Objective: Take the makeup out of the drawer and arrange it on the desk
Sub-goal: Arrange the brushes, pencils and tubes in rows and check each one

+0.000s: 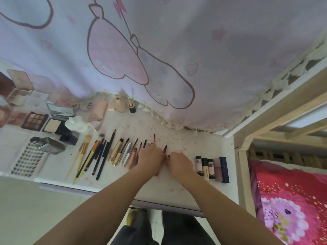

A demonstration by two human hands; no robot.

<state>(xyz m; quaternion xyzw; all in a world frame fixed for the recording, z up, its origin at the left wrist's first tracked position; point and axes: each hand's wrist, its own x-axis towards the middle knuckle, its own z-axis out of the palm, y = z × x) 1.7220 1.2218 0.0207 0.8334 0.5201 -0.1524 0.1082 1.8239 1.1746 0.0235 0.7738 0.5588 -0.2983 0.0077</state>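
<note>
On the white desk [177, 184] a row of makeup brushes and pencils [106, 152] lies side by side left of centre. My left hand [150, 158] rests on the right end of this row, fingers closed over a thin red-handled pencil [154, 137] that sticks out above it. My right hand [179, 160] lies just beside it, fingers curled on a dark-tipped pencil [165, 148]. Several small tubes and bottles [212, 169] stand in a line to the right. Eyeshadow palettes [34, 121] and compacts [53, 125] lie at the left. The drawer is hidden from view.
A pink cartoon-print curtain [159, 50] hangs over the back of the desk. A crumpled tissue [77, 124], a silver bottle [47, 145] and a white perforated tray [28, 161] lie at the left. A bed frame [244, 156] and a red floral blanket [292, 200] stand to the right.
</note>
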